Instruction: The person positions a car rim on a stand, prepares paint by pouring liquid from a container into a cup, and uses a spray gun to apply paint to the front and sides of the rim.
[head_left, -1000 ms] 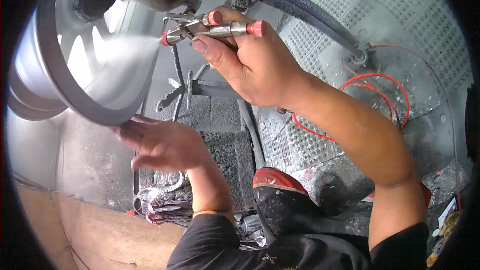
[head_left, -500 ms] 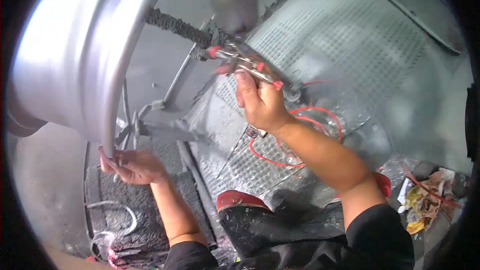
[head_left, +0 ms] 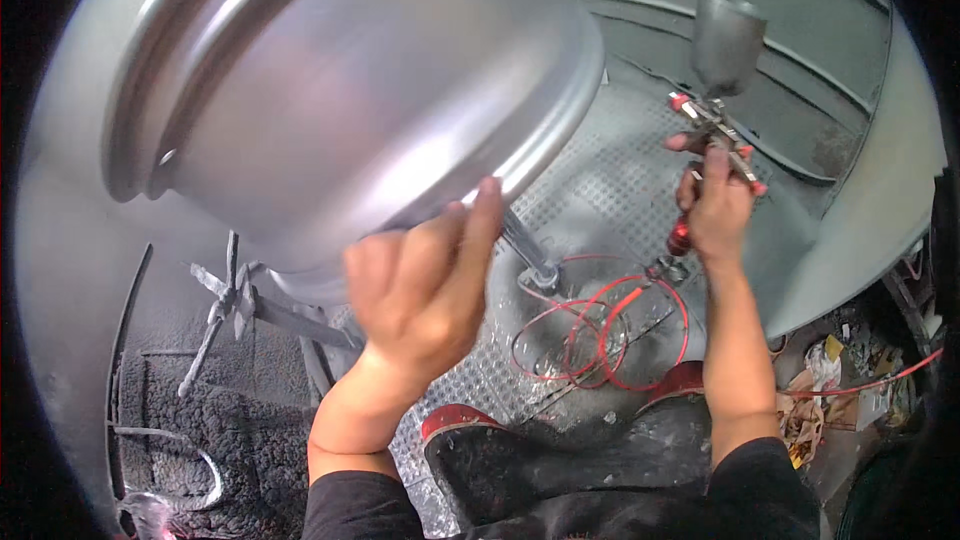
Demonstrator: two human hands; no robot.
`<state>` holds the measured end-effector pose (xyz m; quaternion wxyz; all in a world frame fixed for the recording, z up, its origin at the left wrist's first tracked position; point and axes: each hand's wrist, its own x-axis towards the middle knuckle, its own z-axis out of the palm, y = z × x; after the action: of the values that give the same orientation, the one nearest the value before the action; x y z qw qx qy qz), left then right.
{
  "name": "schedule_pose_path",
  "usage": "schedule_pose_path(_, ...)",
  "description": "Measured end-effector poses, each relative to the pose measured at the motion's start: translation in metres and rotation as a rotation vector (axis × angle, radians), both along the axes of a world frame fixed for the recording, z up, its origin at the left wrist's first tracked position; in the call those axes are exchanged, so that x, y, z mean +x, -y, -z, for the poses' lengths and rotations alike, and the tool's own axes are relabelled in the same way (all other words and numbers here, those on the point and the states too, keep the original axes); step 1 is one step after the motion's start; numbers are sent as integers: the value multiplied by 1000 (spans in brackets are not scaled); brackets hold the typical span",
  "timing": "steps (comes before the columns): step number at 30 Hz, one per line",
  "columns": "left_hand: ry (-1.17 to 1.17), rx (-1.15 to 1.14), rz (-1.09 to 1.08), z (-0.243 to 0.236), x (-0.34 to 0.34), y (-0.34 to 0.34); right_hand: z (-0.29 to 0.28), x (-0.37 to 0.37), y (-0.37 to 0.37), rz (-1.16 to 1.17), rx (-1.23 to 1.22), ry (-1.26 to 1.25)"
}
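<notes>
A large silver wheel rim (head_left: 330,110) fills the upper left, mounted above a paint-crusted metal stand (head_left: 225,295). My left hand (head_left: 420,290) is on its near lower edge, index finger extended against the lip and the other fingers bent, slightly blurred. At the right, my right hand (head_left: 722,215) grips a metal spray gun (head_left: 715,125) with red knobs, its grey paint cup (head_left: 728,45) upright on top and a red hose fitting below the fingers.
A coiled red hose (head_left: 630,350) lies on the perforated floor (head_left: 560,190) near my red-trimmed dark boots (head_left: 460,418). A grey curved booth wall (head_left: 800,0) surrounds the work. Crumpled paper debris (head_left: 820,370) sits at the lower right, a crusted dark mat (head_left: 245,420) at the lower left.
The rim has swung from side-on at the left to across the upper middle. My right hand has pulled the gun away rightward; its spray is no longer visible. My left hand has moved up and right along the rim.
</notes>
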<state>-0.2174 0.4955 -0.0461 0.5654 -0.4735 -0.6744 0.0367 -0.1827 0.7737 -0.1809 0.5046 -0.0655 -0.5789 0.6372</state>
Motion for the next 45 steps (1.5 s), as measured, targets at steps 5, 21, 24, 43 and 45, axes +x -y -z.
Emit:
schedule_pose_path(5, 0, -131, -17, -12, 5, -31, -104, 76, 14, -220, 26, -216)
schedule_pose_path(21, 55, 17, 211, -3, -15, 96, -194, 111, 47, -244, 283, -284)
schedule_pose_path(24, 110, 165, 223, 19, -59, 159, -203, 109, 36, -229, 252, -240)
schedule_pose_path(43, 219, 81, 288, 45, -9, 149, -223, 92, 18, -172, 236, -217)
schedule_pose_path(45, 278, 98, 266, 44, -11, 152, -225, 91, 16, -166, 238, -215)
